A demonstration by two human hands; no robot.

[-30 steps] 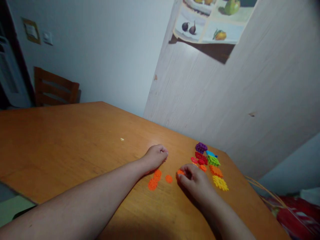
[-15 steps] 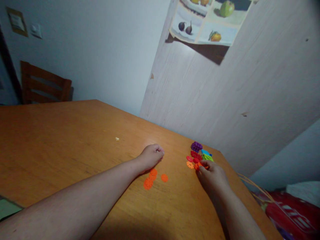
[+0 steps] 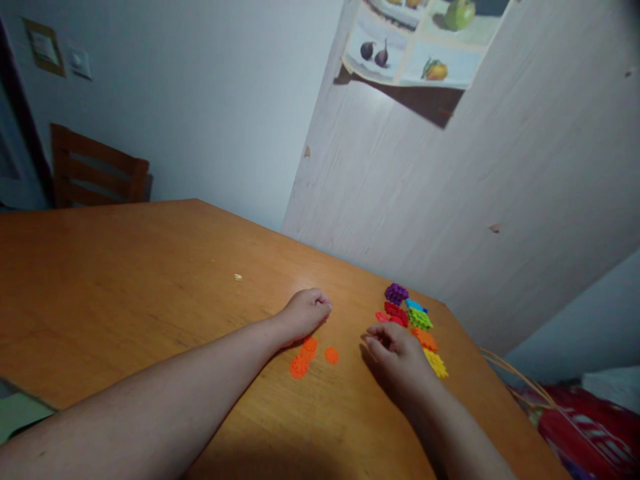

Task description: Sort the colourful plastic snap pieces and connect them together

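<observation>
Right fingers [image 3: 377, 328] partly hide red discs [image 3: 396, 312]; left hand [image 3: 306, 312]: palm unseen.

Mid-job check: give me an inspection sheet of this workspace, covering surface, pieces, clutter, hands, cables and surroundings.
Surface: wooden table, dark streaks in its finish.
Pieces: orange discs in a cluster, with a single disc apart; to the right, purple pieces, red pieces, blue pieces, green pieces, orange pieces and yellow pieces.
Clutter: small pale bits on the table.
Hands: left hand curled at the table, contents hidden; right hand curled, no piece visible in it.
Cables: thin tan strands beyond the right edge; whether cables, cannot tell.
Surroundings: wooden chair, fruit poster, red bag-like item.
</observation>
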